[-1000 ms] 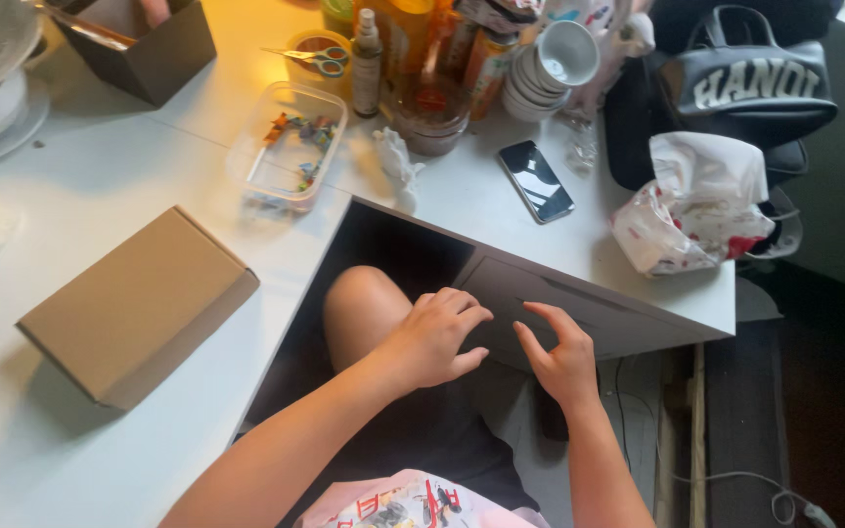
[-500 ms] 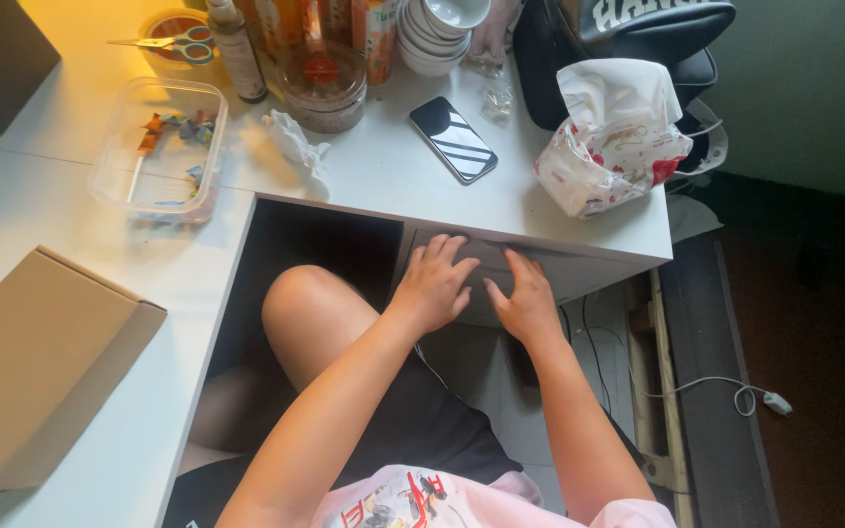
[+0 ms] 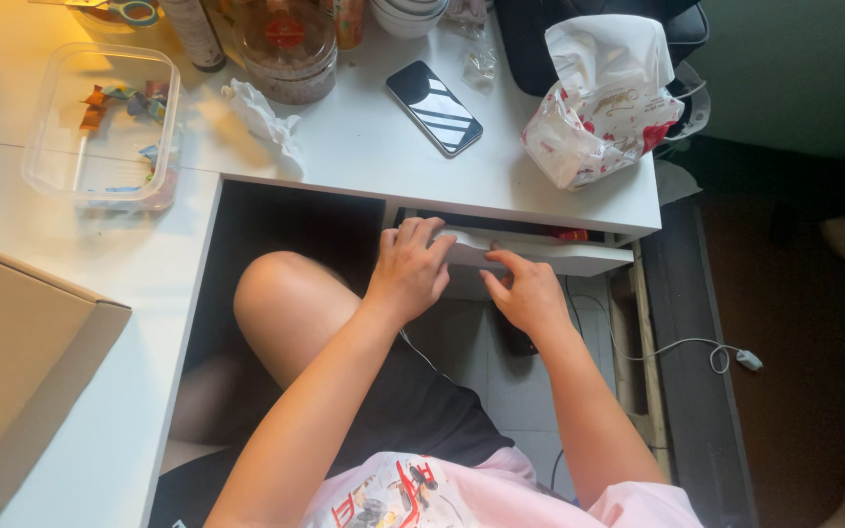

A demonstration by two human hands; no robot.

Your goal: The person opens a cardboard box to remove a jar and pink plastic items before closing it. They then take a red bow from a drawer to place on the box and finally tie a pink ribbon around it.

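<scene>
Both grips closed on white drawer front point(image 3: 540, 256) just under table point(image 3: 364, 156) edge, left hand point(image 3: 408, 269) over top lip, right hand point(image 3: 528, 293) beneath; fingers likely pinched if shut, phone point(image 3: 434, 108) above jolted if yanked.

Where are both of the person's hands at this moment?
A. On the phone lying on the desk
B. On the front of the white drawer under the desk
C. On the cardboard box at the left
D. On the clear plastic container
B: the left hand and right hand both grip the front edge of the white drawer, which stands slightly open under the desk.
</scene>
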